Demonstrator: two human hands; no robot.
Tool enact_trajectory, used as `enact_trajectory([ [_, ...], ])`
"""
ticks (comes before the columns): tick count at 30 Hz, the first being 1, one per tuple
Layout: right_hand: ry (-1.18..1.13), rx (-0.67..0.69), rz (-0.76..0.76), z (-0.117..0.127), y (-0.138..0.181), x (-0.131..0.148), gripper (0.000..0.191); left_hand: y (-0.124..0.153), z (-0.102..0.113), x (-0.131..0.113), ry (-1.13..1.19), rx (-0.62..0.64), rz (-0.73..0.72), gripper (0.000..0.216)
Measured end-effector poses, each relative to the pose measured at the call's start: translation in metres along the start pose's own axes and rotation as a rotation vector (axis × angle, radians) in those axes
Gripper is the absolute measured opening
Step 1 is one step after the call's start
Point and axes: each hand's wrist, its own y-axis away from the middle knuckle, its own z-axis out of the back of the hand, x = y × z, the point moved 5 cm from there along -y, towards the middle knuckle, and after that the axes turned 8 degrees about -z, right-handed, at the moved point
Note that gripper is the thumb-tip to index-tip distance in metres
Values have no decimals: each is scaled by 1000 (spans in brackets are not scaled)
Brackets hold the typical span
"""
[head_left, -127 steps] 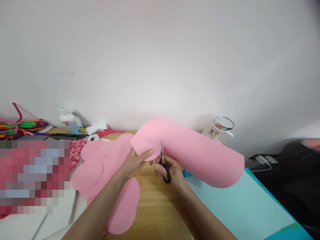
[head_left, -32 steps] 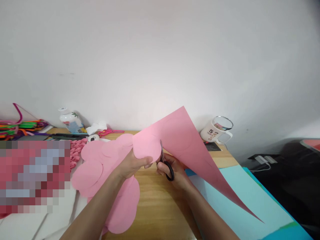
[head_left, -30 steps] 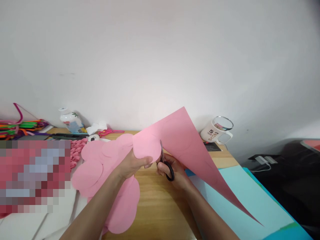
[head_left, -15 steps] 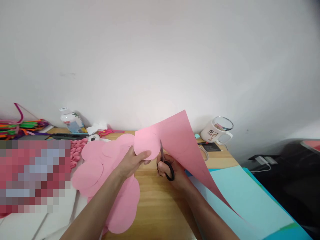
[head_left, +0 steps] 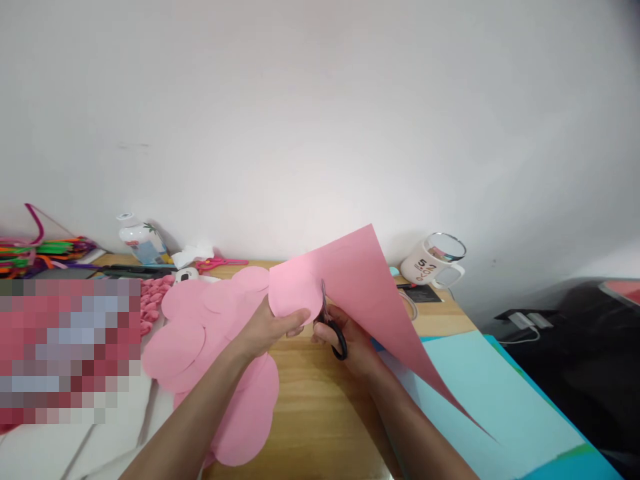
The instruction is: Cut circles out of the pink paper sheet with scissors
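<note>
My left hand (head_left: pixel 275 325) pinches the rounded, partly cut end of a pink paper sheet (head_left: pixel 363 280), thumb on top. The rest of the sheet slants up and off to the right, over my right forearm. Black-handled scissors (head_left: pixel 339 340) are in my right hand (head_left: pixel 350 343), with fingers through the loops. Their blades point upward and meet the paper at the right side of the rounded part. Left of my hands lies an overlapping heap of pink paper circles (head_left: pixel 245 427) on the wooden table (head_left: pixel 305 413).
Light blue paper sheets (head_left: pixel 490 393) lie at the right. A white mug (head_left: pixel 425 263) stands at the back right. Pink scissors (head_left: pixel 223 264), a white bottle (head_left: pixel 143 240) and colourful pipe cleaners (head_left: pixel 50 250) are along the wall. A pink braided item (head_left: pixel 155 300) lies at the left.
The scissor blades have come closer together on the paper, and their handles have shifted slightly. The rounded paper end has turned a little in my left hand.
</note>
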Motion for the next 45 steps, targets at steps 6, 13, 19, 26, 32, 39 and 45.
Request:
enact_trajectory([
  [6, 31, -54, 0, 5, -3, -9, 11, 0, 0, -1, 23, -4, 18, 19],
  [13, -37, -3, 4, 4, -3, -6, 13, -1, -1, -6, 57, -3, 29, 23],
  [19, -24, 8, 20, 3, -3, -7, 11, -1, 0, -8, 79, 12, 26, 21],
  [26, -157, 45, -70, 1, -4, -6, 32, -1, 3, -4, 118, 21, 44, 25],
  [32, -210, 55, -84, 2, -5, -17, 32, -1, 6, -3, 142, -4, 54, 25],
  [39, -248, 63, -81, 2, -4, -20, 29, 0, 7, -3, 172, 7, 69, 27],
  [45, -303, 116, -139, -2, -2, -18, 31, 0, 11, -1, 163, -33, 90, 24],
])
